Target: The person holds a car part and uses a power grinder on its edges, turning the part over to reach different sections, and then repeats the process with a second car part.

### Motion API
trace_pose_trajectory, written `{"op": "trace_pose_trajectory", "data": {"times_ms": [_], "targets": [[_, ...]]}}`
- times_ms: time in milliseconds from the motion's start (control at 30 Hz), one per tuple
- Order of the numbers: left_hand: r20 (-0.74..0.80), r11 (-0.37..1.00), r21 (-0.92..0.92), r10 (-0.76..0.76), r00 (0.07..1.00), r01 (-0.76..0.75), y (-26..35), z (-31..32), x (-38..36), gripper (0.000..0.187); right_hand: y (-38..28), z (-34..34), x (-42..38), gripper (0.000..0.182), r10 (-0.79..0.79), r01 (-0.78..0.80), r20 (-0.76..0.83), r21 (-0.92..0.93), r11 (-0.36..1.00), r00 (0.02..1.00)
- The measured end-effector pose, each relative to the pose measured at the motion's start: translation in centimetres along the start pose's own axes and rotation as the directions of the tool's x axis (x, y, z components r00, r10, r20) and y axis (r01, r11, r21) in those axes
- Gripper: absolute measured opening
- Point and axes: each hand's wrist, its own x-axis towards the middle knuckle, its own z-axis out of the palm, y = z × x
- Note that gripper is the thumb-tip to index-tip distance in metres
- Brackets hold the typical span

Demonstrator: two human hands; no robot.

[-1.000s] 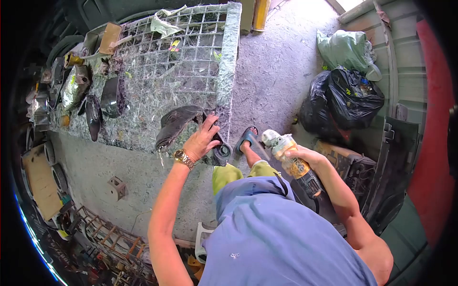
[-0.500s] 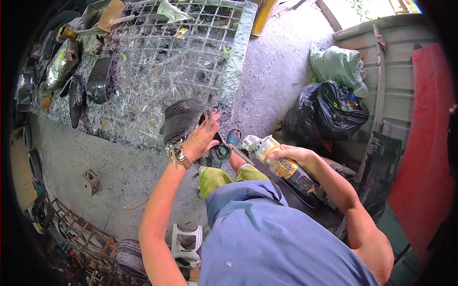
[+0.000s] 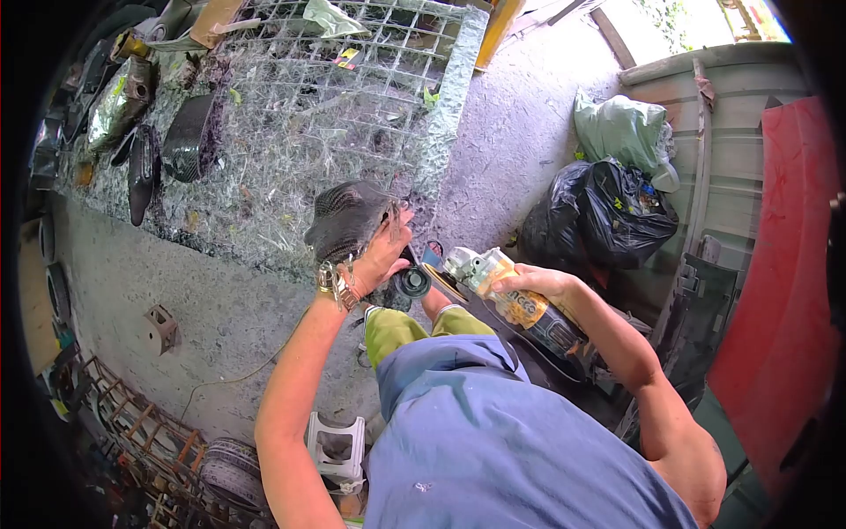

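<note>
My left hand (image 3: pixel 381 254), with a metal-banded watch at the wrist, grips a dark carbon-fibre part (image 3: pixel 345 219) by its ragged right edge. The part's woven pattern shows over the near edge of the mesh-topped table (image 3: pixel 308 115). Just below my fingers is a round black ring-shaped piece (image 3: pixel 411 282); its link to the part is hidden. My right hand (image 3: pixel 536 282) is wrapped around the body of a yellow and black angle grinder (image 3: pixel 520 304). The grinder's head points left, and its tan disc (image 3: pixel 443 282) faces the ring-shaped piece, close beside it.
Black moulded parts (image 3: pixel 144 172) and a glossy curved piece (image 3: pixel 188 141) lie on the table's left side. Black and green bags (image 3: pixel 624 207) stand against the wall at right, near a red panel (image 3: pixel 780 264). A plastic stool (image 3: pixel 337 448) and a hollow block (image 3: pixel 160 330) sit on the floor.
My left hand and the carbon-fibre part have shifted slightly right. The grinder has turned a little, so more of its disc shows close to the ring-shaped piece.
</note>
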Motion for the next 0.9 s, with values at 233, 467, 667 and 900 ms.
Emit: {"op": "trace_pose_trajectory", "data": {"times_ms": [233, 467, 667, 900], "targets": [[0.008, 1.000, 0.013, -0.003, 1.000, 0.003, 0.0, -0.2, 0.1, 0.050, -0.6, 1.2, 0.1, 0.045, -0.042, 0.045, -0.046, 0.088, 0.995, 0.998], [-0.009, 1.000, 0.004, 0.005, 1.000, -0.005, -0.5, 0.5, -0.2, 0.049, -0.3, 0.5, -0.4, 0.048, -0.019, 0.019, -0.006, -0.033, 0.999, 1.000], [-0.030, 1.000, 0.000, -0.031, 0.999, 0.031, 0.5, -0.4, 0.2, 0.045, 4.1, 0.7, -2.3, 0.046, 0.002, -0.002, -0.021, -0.004, 1.000, 1.000], [-0.249, 0.910, 0.204, -0.309, 0.918, 0.361, 3.1, 0.8, 1.2, 0.029, 7.0, 0.0, -4.6, 0.046, -0.103, 0.141, -0.157, 0.254, 0.957, 0.982]]}}
